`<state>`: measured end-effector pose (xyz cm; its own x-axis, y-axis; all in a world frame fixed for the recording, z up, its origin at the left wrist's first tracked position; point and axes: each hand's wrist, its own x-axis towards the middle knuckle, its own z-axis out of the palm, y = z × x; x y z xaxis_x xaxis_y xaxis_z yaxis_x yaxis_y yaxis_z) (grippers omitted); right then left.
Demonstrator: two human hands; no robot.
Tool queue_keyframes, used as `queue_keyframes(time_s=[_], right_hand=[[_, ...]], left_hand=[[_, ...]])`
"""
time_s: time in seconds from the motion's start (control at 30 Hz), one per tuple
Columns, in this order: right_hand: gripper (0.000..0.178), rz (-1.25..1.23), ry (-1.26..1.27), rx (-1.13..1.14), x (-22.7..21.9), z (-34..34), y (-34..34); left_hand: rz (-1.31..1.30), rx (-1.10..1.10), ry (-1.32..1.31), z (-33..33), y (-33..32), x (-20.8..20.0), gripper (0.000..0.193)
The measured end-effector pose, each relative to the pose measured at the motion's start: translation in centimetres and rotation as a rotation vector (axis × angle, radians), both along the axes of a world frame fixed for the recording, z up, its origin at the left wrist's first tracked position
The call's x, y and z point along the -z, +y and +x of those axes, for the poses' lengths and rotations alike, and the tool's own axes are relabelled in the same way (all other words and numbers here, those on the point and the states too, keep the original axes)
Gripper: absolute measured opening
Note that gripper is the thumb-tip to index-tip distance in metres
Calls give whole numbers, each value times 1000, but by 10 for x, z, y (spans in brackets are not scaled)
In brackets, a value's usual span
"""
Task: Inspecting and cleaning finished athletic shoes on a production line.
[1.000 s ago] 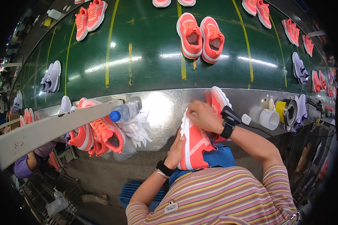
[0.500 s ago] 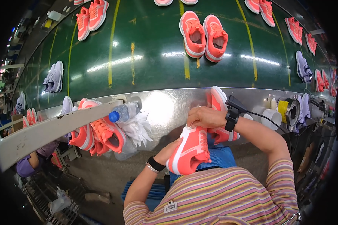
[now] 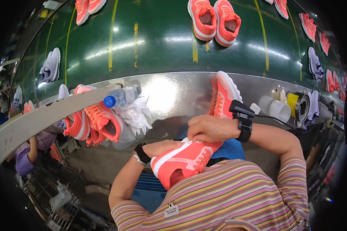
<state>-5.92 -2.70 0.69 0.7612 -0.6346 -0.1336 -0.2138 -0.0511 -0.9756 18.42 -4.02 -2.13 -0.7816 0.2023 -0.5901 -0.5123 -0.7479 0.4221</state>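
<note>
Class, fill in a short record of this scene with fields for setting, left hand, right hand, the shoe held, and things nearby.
Setting: steel bench edge beside a green conveyor belt
Left hand: holds the coral shoe from below
Right hand: rests on top of the shoe's toe end
Shoe held: tipped on its side, white sole edge showing
Nearby: second coral shoe leaning on the bench; water bottle; white cup; pair of coral shoes on the belt
</note>
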Motion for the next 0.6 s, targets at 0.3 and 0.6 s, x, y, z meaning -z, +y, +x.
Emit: queue_keyframes(time_s=[0.3, 0.6], right_hand=[[7, 20, 37, 79, 2, -11, 19], [6, 20, 49, 120, 0, -20, 31]], left_hand=[[-16, 167, 26, 0, -2, 7, 52], [-132, 213, 53, -5, -2, 2, 53]])
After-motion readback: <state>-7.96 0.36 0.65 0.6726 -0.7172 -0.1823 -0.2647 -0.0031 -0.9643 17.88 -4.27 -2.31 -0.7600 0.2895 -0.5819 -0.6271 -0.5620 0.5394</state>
